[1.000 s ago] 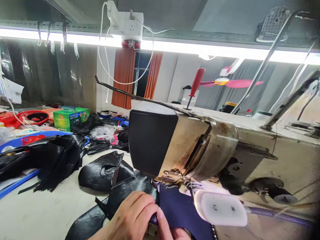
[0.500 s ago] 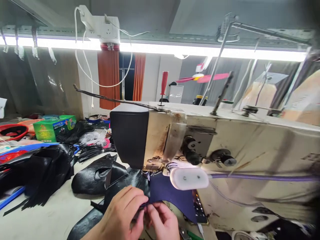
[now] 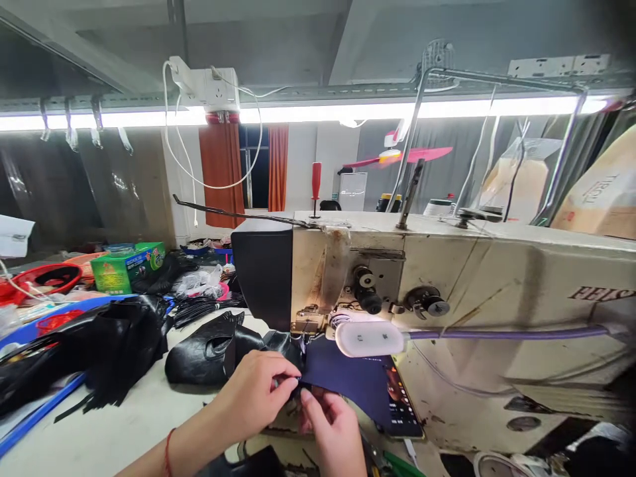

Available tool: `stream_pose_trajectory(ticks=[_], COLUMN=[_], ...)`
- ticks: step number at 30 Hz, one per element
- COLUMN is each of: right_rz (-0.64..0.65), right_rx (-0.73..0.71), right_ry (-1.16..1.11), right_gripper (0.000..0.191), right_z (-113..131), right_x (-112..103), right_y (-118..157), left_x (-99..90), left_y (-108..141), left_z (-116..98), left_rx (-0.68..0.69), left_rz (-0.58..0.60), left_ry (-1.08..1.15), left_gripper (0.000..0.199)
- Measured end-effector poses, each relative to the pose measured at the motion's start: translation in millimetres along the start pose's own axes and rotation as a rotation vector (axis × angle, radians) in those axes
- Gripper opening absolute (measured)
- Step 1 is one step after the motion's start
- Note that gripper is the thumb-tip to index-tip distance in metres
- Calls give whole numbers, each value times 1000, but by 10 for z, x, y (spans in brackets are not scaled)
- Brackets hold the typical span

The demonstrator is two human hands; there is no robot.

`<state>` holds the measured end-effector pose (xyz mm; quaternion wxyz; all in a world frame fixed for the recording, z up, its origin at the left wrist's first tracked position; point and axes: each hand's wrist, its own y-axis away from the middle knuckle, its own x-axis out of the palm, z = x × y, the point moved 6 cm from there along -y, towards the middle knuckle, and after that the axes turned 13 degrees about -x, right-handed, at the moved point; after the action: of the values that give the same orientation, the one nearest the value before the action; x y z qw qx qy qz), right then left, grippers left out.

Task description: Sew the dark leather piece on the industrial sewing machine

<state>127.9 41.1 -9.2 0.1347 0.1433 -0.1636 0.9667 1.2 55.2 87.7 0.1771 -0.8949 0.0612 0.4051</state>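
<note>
Pinching navy fabric are left hand and right hand, black leather overhanging a blue tray.

Sewing workshop: a worn sewing machine stands beside heaped black leather-like pieces

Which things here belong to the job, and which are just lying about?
In the job:
- dark blue piece, edge pinched by left hand and right hand
- sewing machine
- white lamp

Seemingly lying about:
- phone
- green box
- red screwdriver
</note>
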Motion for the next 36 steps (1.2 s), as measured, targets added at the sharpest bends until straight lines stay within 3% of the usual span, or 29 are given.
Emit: stream_pose_trajectory(ticks=[6, 15, 21, 24, 29, 36], right_rz=[98, 54, 3, -17, 5, 58], right_rx=[28, -46, -34, -12, 96, 285], right_ry=[51, 96, 115, 98, 29, -87], right_gripper=[44, 35, 30, 30, 33, 53], right_z=[-13, 35, 140, 175, 196, 137], right_x=[-11, 65, 95, 123, 155, 209], right_y=[-65, -50, -43, -60, -56, 25], left_x=[24, 50, 94, 119, 141, 272], left_y=[2, 44, 297, 390, 422, 448], left_z=[13, -44, -265, -282, -198, -16], left_rx=[26, 106, 503, 619, 692, 600], left_rz=[-31, -110, -512, -617, -590, -522], left_ry=[-62, -202, -546, -567, -420, -135], left_gripper=[23, 22, 23, 20, 22, 34])
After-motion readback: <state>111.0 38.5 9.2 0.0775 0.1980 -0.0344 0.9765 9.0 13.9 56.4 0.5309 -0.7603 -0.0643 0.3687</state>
